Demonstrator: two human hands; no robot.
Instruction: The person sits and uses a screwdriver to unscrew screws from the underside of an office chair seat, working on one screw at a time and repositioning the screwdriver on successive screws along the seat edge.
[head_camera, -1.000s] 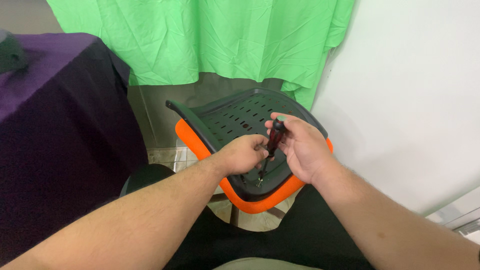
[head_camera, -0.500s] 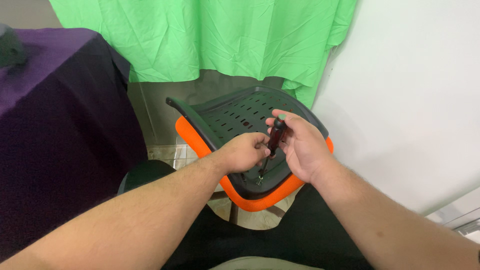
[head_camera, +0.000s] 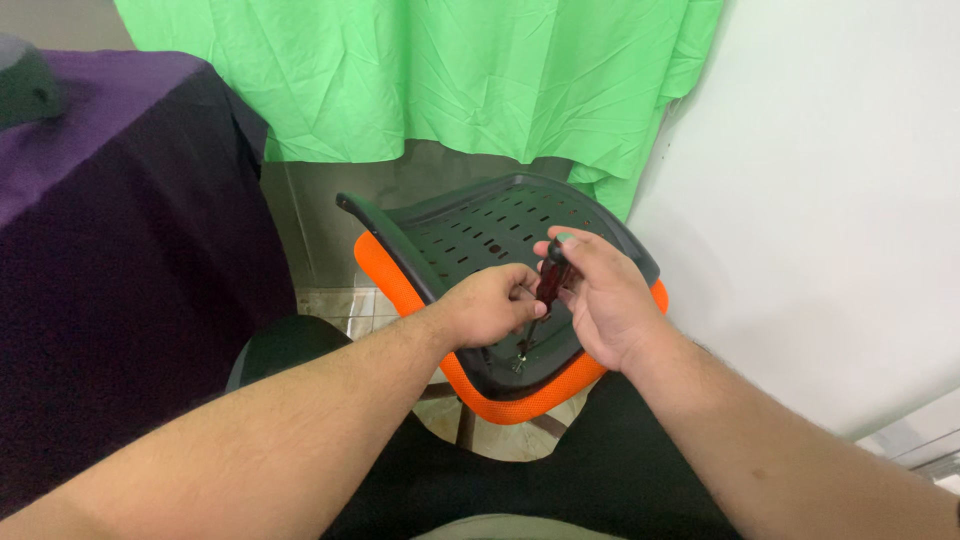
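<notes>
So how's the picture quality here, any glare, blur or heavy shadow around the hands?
Head view: soft, even light, no glare; left hand, right hand and screwdriver are sharp; the purple cloth falls into deep shadow; wide-angle stretch enlarges the forearms at the bottom edge.

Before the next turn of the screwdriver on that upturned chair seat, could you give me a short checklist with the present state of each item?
1. Right hand grips screwdriver handle: ok.
2. Left hand steadies the shaft: ok.
3. Tip meets the screw in the black seat underside: cannot tell, too small.
4. Screwdriver roughly square to the panel: ok.
5. Orange seat cushion braced against slipping: cannot tell.
</notes>
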